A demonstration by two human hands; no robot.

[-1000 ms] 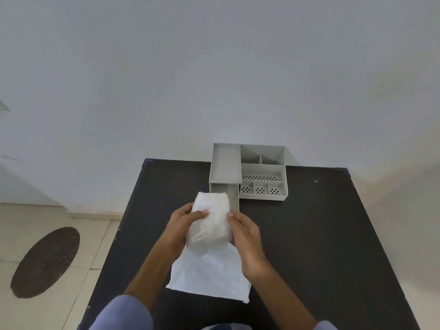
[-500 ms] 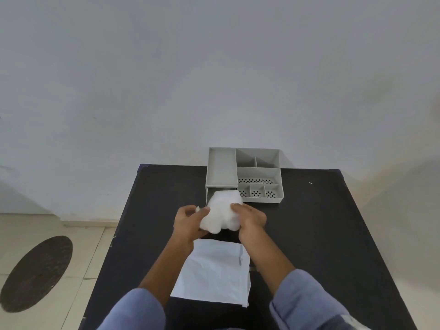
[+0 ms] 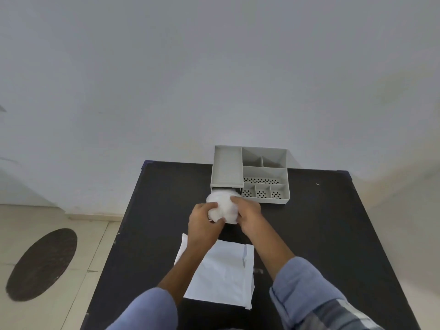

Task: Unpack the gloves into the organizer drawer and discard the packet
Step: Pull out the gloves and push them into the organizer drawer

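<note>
Gloves (image 3: 223, 206), a scrunched-up white bundle of them, sit right at the mouth of the organizer's drawer, squeezed between both hands. You can't really make out single gloves, it just reads as one crinkly white wad. The left hand (image 3: 204, 221) is curled around the bundle's left and lower side, fingers closed onto it. The right hand (image 3: 247, 211) grips from the right, thumb and fingers wrapped over the top edge, so both hands are closed on the same bundle.

The organizer (image 3: 264, 173) is a grey plastic one sitting at the far edge of the black table (image 3: 333, 234), up against the pale wall (image 3: 214, 67). It has a long flat tray on the left, open compartments on the right, and a few sections with dotted, perforated floors along the front. The drawer (image 3: 226, 188) opening is under that long left tray, and the far end of the bundle looks like it's touching or just inside it; hard to tell exactly since the hands and wad cover the drawer front.

The packet (image 3: 223, 275), flat and white, lies on the table nearer the person, below the forearms, with the left forearm crossing over its corner. Blue sleeves (image 3: 307, 289) show at the bottom. A dark oval mat (image 3: 41, 264) sits on the tiled floor to the left.
</note>
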